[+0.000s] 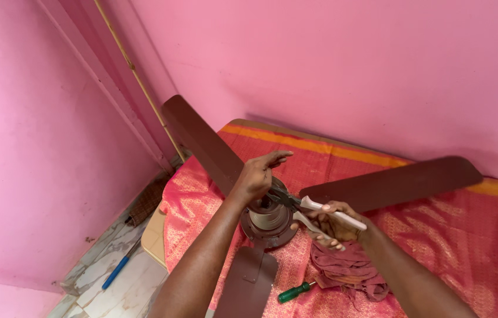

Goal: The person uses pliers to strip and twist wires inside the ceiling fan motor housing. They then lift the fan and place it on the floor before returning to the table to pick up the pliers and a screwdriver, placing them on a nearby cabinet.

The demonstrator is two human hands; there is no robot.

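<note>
On the pink-draped table, a brown ceiling fan lies flat. Right hand squeezes white-handled pliers at its hub; left hand steadies the hub, fingers half-open. Best keep jaws square, fan pinned.

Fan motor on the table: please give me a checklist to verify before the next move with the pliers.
1. Left hand steadies the motor hub: ok, it rests on top of the hub.
2. Right hand grips the pliers: ok, fingers wrap both white handles.
3. Pliers jaws closed on a part: cannot tell, the left hand hides the tips.
4. Fan rests flat on the cloth: ok, three blades lie spread out.
5. Screwdriver within reach: ok, it lies beside the near blade.
6. Rag clear of the hub: ok, it lies under the right hand.
</note>
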